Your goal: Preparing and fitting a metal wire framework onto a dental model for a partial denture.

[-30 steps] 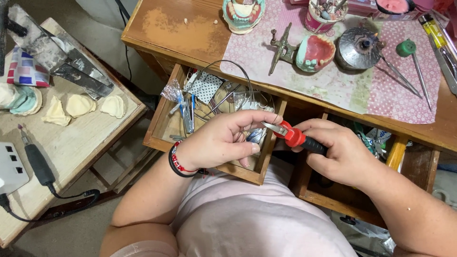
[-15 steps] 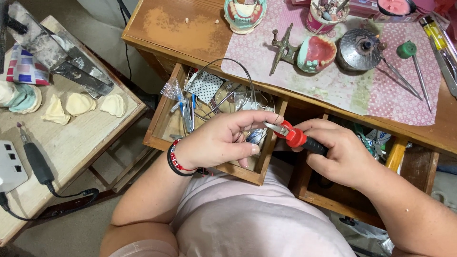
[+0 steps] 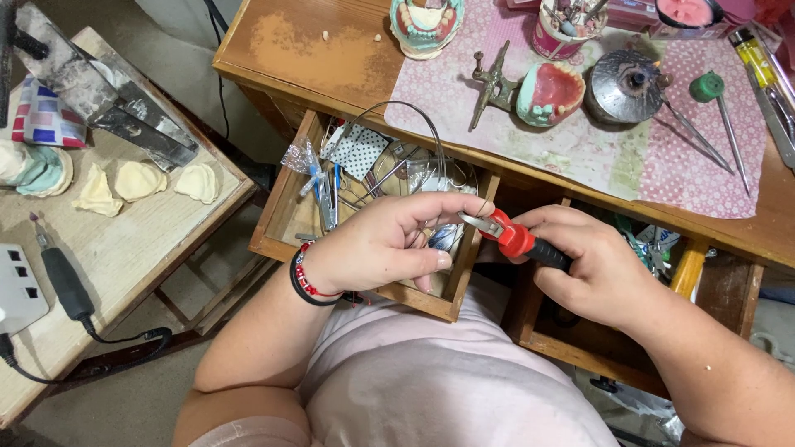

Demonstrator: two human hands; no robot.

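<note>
Head view: right hand (image 3: 596,269) has its grip wrapped around red-handled pliers (image 3: 512,236), held over the open wooden drawer (image 3: 277,228) below the surface (image 3: 306,50). Left hand (image 3: 385,244) pinches thin wire (image 3: 414,116) at the plier tips; the wire loops above the drawer.

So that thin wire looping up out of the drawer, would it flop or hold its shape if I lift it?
The wire probably holds its shape: it arcs above the drawer unsupported. It looks thin, so likely light and springy, apt to sway. The left hand pinches it beside the pliers in the right hand, so it probably bends under tools.
</note>
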